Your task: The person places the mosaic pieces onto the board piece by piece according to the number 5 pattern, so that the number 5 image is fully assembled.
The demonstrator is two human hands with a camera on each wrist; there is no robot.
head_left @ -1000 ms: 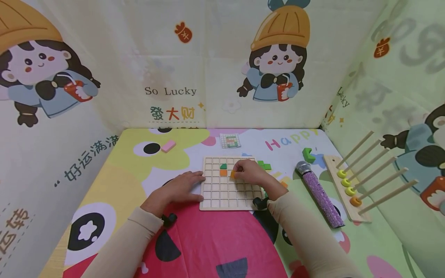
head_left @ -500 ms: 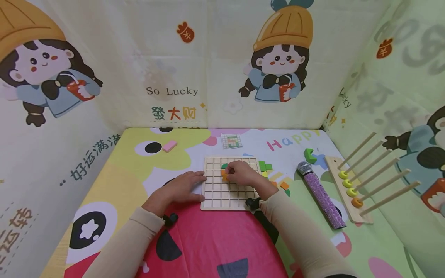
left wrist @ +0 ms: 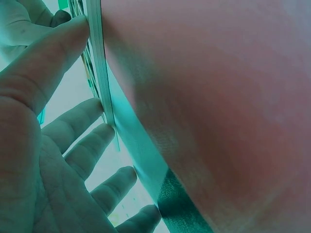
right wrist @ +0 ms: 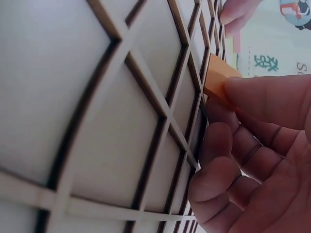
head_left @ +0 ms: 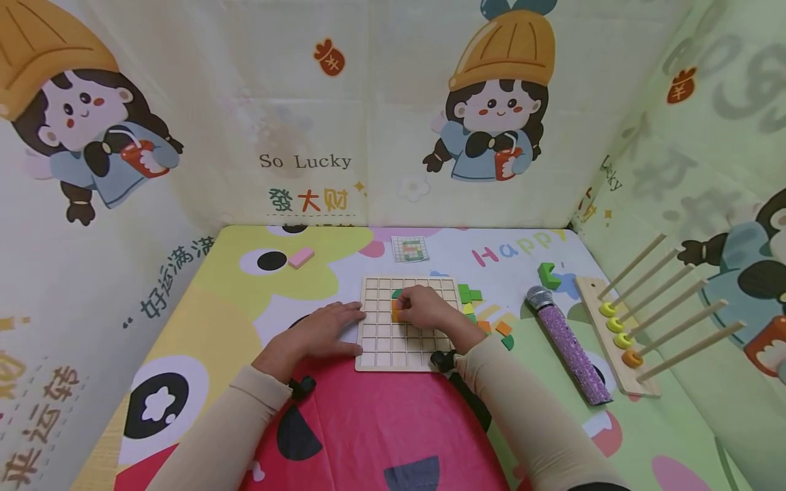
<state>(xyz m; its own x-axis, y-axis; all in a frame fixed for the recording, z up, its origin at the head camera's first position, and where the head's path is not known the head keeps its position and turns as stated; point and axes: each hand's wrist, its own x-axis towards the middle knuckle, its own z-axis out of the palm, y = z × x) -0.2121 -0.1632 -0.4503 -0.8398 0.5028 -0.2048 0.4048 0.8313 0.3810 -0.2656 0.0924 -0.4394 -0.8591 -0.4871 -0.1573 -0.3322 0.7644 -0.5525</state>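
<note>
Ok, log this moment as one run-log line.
left hand: flat, steadying wooden grid board | right hand: pinching orange block on board | loose blocks: right of board

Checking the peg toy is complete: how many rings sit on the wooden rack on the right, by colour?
Yellow rings: 3
Orange ring: 1
Total: 4
</note>
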